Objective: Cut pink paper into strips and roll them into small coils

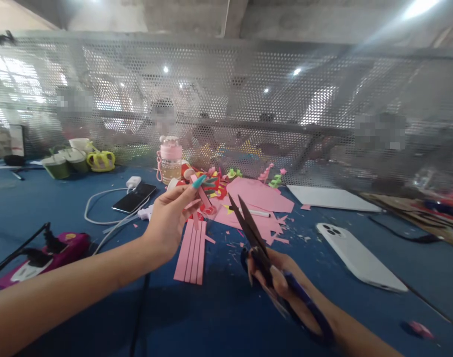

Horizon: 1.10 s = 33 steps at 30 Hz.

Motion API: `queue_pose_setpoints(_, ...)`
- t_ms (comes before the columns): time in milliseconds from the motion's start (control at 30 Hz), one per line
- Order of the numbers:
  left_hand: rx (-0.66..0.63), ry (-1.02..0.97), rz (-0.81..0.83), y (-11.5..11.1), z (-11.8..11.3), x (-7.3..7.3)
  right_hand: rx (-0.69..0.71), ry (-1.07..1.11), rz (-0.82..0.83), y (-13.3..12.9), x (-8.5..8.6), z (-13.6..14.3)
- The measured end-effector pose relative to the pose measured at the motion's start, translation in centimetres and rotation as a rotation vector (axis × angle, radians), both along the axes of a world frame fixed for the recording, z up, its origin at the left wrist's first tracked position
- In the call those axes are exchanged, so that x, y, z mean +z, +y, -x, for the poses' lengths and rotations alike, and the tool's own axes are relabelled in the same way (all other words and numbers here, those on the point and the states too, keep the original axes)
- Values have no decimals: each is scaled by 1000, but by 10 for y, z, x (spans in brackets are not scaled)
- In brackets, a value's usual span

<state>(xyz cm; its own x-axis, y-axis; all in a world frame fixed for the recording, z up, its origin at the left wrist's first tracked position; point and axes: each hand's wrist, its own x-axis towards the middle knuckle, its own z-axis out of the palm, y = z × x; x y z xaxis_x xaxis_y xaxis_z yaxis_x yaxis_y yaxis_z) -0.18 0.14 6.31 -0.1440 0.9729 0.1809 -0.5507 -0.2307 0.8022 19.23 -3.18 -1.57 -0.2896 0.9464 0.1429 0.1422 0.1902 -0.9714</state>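
My left hand (168, 218) pinches a narrow pink paper strip (202, 192) between thumb and fingers, above the table. My right hand (280, 277) is wrapped round the dark blue handles of a pair of scissors (254, 230), whose blades are slightly apart and point up and away, to the right of the strip. Under and beside my left hand lies a pink sheet cut into several long strips (191, 255). Farther back is a pile of pink paper (261, 195) with small scraps around it and a white marker (254, 212) on it.
A pink-lidded bottle (170, 161), a black phone (134, 197) with a white cable and a purple power strip (47, 258) are on the left. On the right lie a white phone (360, 255) and a white flat board (330, 198). A perforated metal screen (226, 104) stands behind.
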Motion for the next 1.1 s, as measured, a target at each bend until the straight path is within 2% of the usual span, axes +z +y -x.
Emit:
queue_pose_setpoints(100, -43, -16, 40, -7, -3, 4, -28, -216, -101, -5, 9, 2)
queue_pose_setpoints(233, -80, -13, 100, -13, -6, 6, -20, -367, -200, -12, 21, 7)
queue_pose_setpoints(367, -88, 17, 116, -17, -8, 6, -47, -466, -218, -13, 20, 8)
queue_pose_setpoints(500, -93, 6, 113, -19, -10, 5, -57, -485, -214, -12, 18, 8)
queue_pose_setpoints(700, -115, -47, 111, -20, -13, 3, 18, -398, -122, -15, 20, 9)
queue_pose_setpoints(833, -130, -66, 105, -21, -13, 3, -10, -397, -68, -15, 22, 13)
queue_pose_setpoints(1100, -106, -55, 112, -24, -15, 4, -42, -445, -74, -18, 26, 15)
